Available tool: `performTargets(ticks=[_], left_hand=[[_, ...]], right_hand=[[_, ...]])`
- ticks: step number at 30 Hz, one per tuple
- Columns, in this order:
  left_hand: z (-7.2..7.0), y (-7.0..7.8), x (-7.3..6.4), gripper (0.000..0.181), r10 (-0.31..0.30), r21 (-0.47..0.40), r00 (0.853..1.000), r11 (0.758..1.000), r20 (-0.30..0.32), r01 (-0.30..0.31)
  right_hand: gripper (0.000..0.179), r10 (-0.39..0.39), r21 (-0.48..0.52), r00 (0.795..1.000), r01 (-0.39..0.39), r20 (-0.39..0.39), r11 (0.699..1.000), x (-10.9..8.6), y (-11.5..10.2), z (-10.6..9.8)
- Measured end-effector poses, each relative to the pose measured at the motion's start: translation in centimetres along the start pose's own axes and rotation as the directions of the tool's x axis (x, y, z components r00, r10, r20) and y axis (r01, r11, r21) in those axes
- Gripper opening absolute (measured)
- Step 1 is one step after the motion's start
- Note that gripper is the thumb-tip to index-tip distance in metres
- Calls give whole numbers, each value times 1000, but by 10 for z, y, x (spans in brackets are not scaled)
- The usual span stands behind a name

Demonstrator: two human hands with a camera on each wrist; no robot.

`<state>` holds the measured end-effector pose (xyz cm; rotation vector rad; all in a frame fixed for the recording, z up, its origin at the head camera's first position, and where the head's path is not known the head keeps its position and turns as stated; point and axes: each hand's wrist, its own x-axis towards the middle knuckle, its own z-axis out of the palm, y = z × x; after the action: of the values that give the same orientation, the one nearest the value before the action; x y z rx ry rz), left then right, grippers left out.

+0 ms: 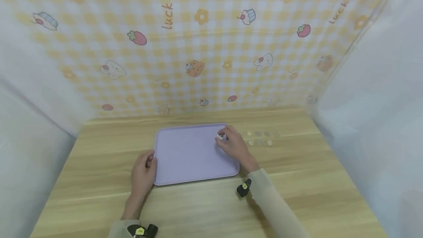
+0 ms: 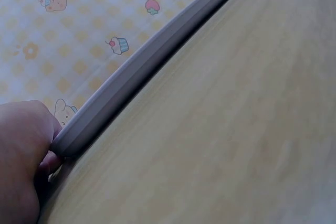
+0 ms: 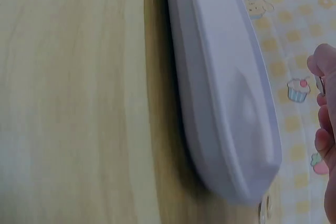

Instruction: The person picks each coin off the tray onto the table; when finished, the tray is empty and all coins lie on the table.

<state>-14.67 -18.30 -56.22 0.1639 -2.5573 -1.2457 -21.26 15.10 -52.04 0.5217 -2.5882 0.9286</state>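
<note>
A lilac rectangular tray [image 1: 195,157] lies on the wooden table. My left hand [image 1: 143,173] grips its left edge near the front corner; in the left wrist view, fingers of that hand [image 2: 23,156] show above and below the tray's corner. Over the tray's right part, my right hand [image 1: 232,144] pinches a small shiny coin [image 1: 219,136] between thumb and fingertips. The right wrist view shows the coin's thin edge [image 3: 320,85] at the right border, with much of the hand out of frame.
Several more coins [image 1: 251,142] lie in two rows on the table [image 1: 297,179], right of the tray. A checked yellow-and-white cloth [image 1: 211,80] hangs behind the table. White sheets [image 1: 380,113] flank both sides.
</note>
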Motion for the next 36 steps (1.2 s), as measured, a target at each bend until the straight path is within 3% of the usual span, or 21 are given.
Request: performTargets(ticks=[7,16,20,27,36], left_hand=[[-1,1,3,30,-2,6,1000,1000,-4,2],[0,3,3,31,-19,9,1000,1000,12,19],[1,3,2,30,-16,10,1000,1000,2,16],[1,3,1,30,19,5,1000,1000,-6,-19],[3,3,-2,31,-1,9,1000,1000,-4,1]], right_hand=[[22,43,16,999,-42,-30,999,-7,17,-14],[22,205,16,979,-205,-6,979,-18,35,-28],[27,229,42,973,-229,8,973,-22,44,-34],[31,298,4,955,-298,16,955,-36,65,-52],[27,327,-39,945,-328,-17,944,-52,88,-75]])
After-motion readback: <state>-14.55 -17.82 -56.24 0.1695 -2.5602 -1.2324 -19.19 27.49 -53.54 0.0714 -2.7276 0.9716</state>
